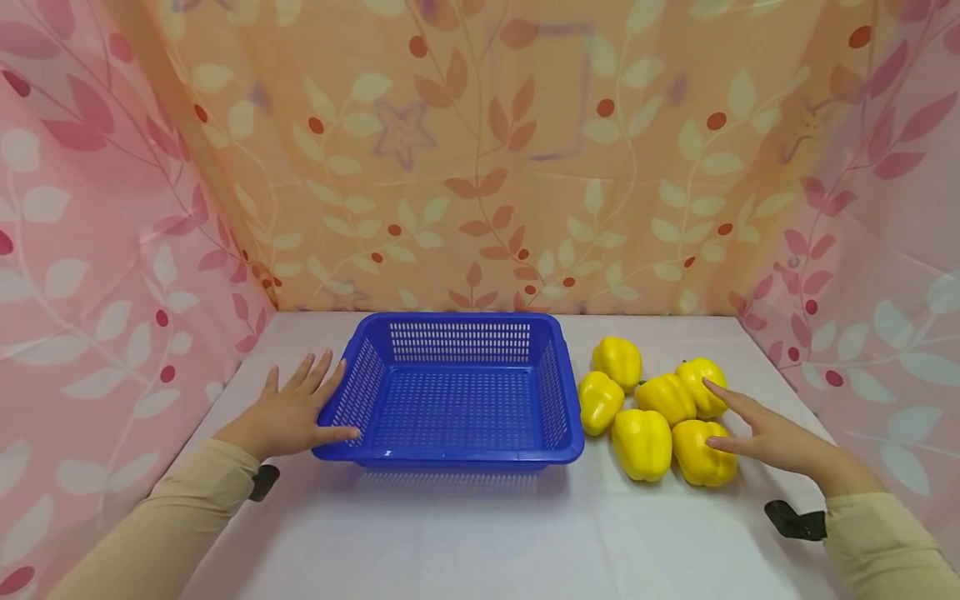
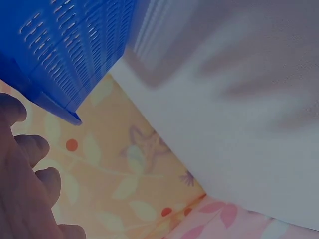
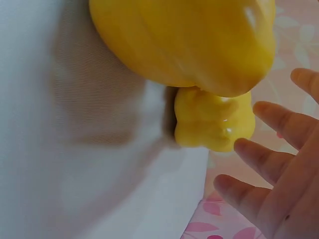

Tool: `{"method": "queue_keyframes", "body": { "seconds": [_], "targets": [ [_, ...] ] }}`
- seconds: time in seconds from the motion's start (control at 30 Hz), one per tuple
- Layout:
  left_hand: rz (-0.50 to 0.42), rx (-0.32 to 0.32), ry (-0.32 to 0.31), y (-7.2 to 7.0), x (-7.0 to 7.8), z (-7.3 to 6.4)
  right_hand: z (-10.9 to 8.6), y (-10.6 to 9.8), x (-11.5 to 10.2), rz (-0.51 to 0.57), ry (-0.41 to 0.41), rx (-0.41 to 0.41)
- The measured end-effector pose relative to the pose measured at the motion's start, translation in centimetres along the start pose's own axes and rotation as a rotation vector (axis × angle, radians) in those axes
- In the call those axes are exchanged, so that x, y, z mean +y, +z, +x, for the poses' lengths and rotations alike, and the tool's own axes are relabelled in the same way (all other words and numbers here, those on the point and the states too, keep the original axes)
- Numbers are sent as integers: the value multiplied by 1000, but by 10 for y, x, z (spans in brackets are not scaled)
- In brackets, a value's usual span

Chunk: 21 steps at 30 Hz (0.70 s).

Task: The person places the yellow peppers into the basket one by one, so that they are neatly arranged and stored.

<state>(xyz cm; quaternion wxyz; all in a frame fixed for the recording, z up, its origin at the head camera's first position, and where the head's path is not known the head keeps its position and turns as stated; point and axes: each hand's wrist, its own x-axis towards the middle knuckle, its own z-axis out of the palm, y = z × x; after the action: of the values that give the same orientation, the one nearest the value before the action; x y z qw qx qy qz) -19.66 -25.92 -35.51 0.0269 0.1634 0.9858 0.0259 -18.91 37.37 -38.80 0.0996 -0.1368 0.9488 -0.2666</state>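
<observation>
A blue plastic basket [image 1: 450, 456] with slotted walls stands on the white table, its inside bare. My left hand [image 1: 288, 414] is at its left rim with fingers spread; in the left wrist view the fingertips [image 2: 49, 183] lie beside the basket wall [image 2: 75, 55]. Whether they touch the rim I cannot tell. To the basket's right lie several yellow bell peppers, including a front one [image 1: 642, 446] and a far one [image 1: 617, 364]. My right hand [image 1: 783, 437] hovers at the right side of the group, fingers extended, holding nothing. Its fingers are near a pepper [image 3: 214, 119] in the right wrist view.
The white tabletop [image 1: 480, 533] stretches in front of the basket. Floral cloth walls stand close around it: an orange one [image 1: 480, 167] at the back, pink ones at the left [image 1: 97, 275] and right [image 1: 877, 250]. Dark straps [image 1: 795, 521] show at both wrists.
</observation>
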Motion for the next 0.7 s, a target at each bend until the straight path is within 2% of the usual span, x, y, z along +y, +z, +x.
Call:
{"method": "queue_keyframes", "body": {
  "seconds": [0.23, 0.53, 0.7],
  "targets": [
    [16, -18, 19, 5, 3, -1, -3, 8, 4, 19, 40, -50],
    [-3, -25, 36, 8, 5, -3, -5, 13, 11, 42, -65, -49],
    [8, -28, 39, 10, 3, -4, -7, 17, 13, 72, -93, -50]
  ]
}}
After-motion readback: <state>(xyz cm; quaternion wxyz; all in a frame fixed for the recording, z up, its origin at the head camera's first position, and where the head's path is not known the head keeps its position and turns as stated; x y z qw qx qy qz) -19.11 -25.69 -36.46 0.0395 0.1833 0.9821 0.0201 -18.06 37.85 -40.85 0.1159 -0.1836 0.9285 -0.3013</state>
